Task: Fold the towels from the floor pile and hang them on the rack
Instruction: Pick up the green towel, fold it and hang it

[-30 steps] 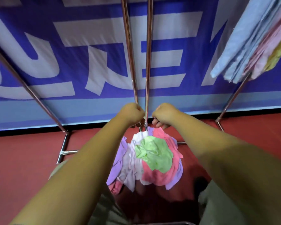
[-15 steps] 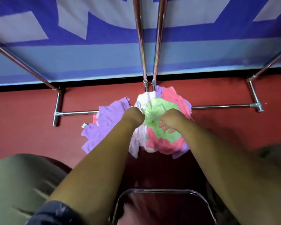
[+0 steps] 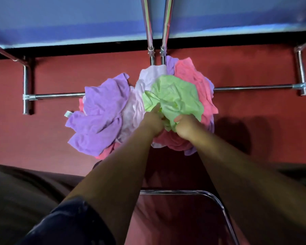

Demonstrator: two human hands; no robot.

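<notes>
At the left of the frame a foot of the metal rack (image 3: 26, 85) stands on the red floor (image 3: 42, 152), and its low crossbar runs right, under the pile. The towels lie heaped mid-frame on the floor. A purple towel (image 3: 99, 117) is spread on the left side, with a pale lilac towel (image 3: 140, 96) next to it. The green towel (image 3: 177, 96) is crumpled on top, and a pink towel (image 3: 193, 75) lies behind and to its right. The left hand (image 3: 153, 119) digs into the green towel's near edge, fingers curled into the cloth. Just right of it, the right hand (image 3: 185, 126) grips the same edge, thumb on top. The step looks like taking the next towel off the pile. Next, I judge, it must be lifted clear, shaken open and its corners found before folding.
</notes>
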